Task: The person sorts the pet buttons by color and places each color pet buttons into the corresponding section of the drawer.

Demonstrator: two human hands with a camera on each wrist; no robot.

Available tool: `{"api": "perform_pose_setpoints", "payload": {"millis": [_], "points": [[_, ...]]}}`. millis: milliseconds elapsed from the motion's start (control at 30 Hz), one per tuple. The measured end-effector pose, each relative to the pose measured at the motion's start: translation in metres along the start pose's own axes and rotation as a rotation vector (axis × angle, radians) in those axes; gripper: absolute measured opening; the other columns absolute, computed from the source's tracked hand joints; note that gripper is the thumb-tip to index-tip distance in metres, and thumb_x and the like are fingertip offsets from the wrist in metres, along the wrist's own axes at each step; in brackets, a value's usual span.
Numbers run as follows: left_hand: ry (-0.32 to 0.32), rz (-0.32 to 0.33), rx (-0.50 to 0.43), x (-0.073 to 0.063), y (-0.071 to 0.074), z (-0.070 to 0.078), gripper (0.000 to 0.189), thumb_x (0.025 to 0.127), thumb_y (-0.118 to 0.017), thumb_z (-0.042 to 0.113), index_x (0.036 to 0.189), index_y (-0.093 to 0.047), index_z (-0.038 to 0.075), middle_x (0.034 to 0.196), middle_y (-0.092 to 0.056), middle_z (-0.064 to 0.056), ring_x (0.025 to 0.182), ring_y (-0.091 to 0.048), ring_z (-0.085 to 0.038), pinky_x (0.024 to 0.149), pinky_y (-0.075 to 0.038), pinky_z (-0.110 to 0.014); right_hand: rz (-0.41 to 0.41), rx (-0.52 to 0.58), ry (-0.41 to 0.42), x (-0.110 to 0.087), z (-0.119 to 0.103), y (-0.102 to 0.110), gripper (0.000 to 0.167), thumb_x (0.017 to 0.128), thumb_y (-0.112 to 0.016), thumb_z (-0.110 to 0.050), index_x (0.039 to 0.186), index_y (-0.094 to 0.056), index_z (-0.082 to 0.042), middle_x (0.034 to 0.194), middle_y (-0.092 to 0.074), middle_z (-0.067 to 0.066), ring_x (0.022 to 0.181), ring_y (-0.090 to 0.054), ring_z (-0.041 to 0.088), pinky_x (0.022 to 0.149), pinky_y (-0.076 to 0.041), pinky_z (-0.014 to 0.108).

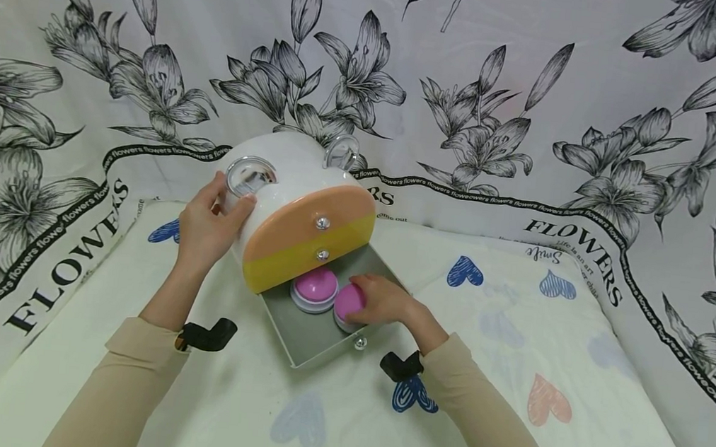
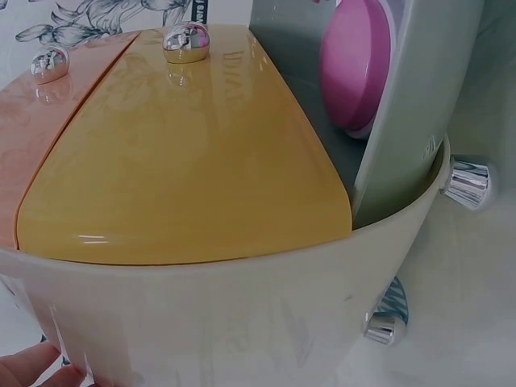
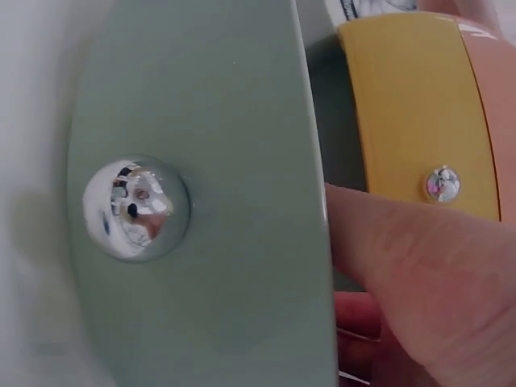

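Note:
A small white drawer chest [image 1: 293,157] with a rounded top stands on the bedding. Its front has an orange drawer [image 1: 287,224], a yellow drawer [image 1: 290,264] and a grey-green bottom drawer [image 1: 302,346], which is pulled out. My left hand [image 1: 207,228] rests against the chest's side below a clear ear-shaped piece [image 1: 250,175], thumb toward the front. Inside the grey-green drawer, my right hand [image 1: 383,301] grips a pink-topped round container [image 1: 349,304], fingers over its top. A second pink-topped container [image 1: 316,287] sits beside it, white at the base.
Pale bedding [image 1: 480,433] with printed hearts lies under the chest. Behind it hangs a white cloth [image 1: 405,128] with black flower prints. A silver knob [image 3: 137,208] sticks out from the pulled-out drawer's front. Another clear ear-shaped piece [image 1: 342,152] tops the chest.

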State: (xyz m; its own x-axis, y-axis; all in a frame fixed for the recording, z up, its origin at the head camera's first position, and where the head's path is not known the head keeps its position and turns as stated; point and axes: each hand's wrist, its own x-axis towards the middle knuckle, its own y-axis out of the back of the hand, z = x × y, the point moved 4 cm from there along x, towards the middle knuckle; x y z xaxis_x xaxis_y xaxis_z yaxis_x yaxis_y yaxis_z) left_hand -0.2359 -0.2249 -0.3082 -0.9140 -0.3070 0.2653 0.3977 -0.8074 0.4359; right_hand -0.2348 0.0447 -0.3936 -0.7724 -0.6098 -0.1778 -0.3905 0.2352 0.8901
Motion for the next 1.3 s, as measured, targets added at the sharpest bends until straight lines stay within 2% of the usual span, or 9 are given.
{"api": "perform_pose_setpoints", "payload": {"millis": [100, 267, 533, 733, 900, 1100, 1300], "points": [[-0.007, 0.001, 0.001, 0.000, -0.001, 0.001, 0.065, 0.085, -0.059, 0.042, 0.140, -0.040, 0.012, 0.149, -0.029, 0.002, 0.134, -0.032, -0.020, 0.105, -0.036, -0.041, 0.035, 0.025, 0.011, -0.002, 0.002, 0.002, 0.065, 0.081, -0.067, -0.029, 0.134, -0.044, 0.001, 0.125, -0.055, 0.015, 0.109, -0.053, 0.026, 0.095, -0.046, 0.038], [-0.016, 0.004, -0.002, 0.001, -0.002, 0.001, 0.064, 0.085, -0.060, 0.041, 0.139, -0.042, 0.012, 0.148, -0.030, 0.001, 0.134, -0.032, -0.019, 0.106, -0.036, -0.040, 0.170, 0.092, 0.029, -0.009, 0.004, 0.008, 0.056, 0.083, -0.065, -0.026, 0.129, -0.050, 0.001, 0.126, -0.056, 0.014, 0.115, -0.053, 0.027, 0.099, -0.044, 0.039], [-0.003, -0.003, 0.006, 0.000, -0.003, 0.000, 0.066, 0.085, -0.059, 0.043, 0.140, -0.040, 0.013, 0.149, -0.028, 0.002, 0.134, -0.032, -0.021, 0.105, -0.036, -0.042, 0.411, 0.292, 0.069, -0.028, 0.006, 0.012, 0.036, 0.086, -0.065, -0.021, 0.119, -0.059, -0.007, 0.116, -0.063, 0.009, 0.105, -0.060, 0.022, 0.089, -0.051, 0.037], [0.002, -0.002, 0.004, 0.000, -0.003, -0.001, 0.066, 0.085, -0.059, 0.043, 0.141, -0.039, 0.013, 0.149, -0.028, 0.003, 0.135, -0.031, -0.020, 0.105, -0.036, -0.041, 0.601, 0.311, 0.084, -0.048, 0.007, 0.009, 0.027, 0.085, -0.066, -0.017, 0.111, -0.063, -0.010, 0.106, -0.066, 0.002, 0.096, -0.062, 0.014, 0.082, -0.054, 0.032], [0.013, -0.004, 0.005, 0.000, -0.002, 0.000, 0.066, 0.085, -0.059, 0.043, 0.141, -0.038, 0.014, 0.149, -0.027, 0.004, 0.135, -0.030, -0.019, 0.106, -0.035, -0.040, 0.724, 0.305, 0.078, -0.066, 0.011, 0.001, 0.023, 0.083, -0.068, -0.013, 0.106, -0.064, -0.011, 0.099, -0.067, 0.000, 0.089, -0.063, 0.011, 0.074, -0.056, 0.027], [0.022, -0.004, 0.003, 0.000, -0.001, 0.000, 0.066, 0.085, -0.059, 0.044, 0.140, -0.040, 0.014, 0.150, -0.026, 0.004, 0.136, -0.029, -0.019, 0.106, -0.035, -0.039, 0.824, 0.348, 0.086, -0.083, 0.017, -0.015, 0.020, 0.081, -0.069, -0.009, 0.101, -0.064, -0.007, 0.094, -0.067, 0.001, 0.084, -0.063, 0.011, 0.068, -0.056, 0.027], [0.013, 0.001, 0.009, 0.001, -0.002, -0.001, 0.065, 0.085, -0.059, 0.044, 0.139, -0.042, 0.012, 0.150, -0.026, 0.004, 0.135, -0.031, -0.020, 0.105, -0.037, -0.040, 0.850, 0.355, 0.047, -0.090, 0.022, -0.039, 0.020, 0.079, -0.071, -0.008, 0.097, -0.063, -0.008, 0.088, -0.066, -0.001, 0.078, -0.063, 0.009, 0.062, -0.056, 0.024]]}}
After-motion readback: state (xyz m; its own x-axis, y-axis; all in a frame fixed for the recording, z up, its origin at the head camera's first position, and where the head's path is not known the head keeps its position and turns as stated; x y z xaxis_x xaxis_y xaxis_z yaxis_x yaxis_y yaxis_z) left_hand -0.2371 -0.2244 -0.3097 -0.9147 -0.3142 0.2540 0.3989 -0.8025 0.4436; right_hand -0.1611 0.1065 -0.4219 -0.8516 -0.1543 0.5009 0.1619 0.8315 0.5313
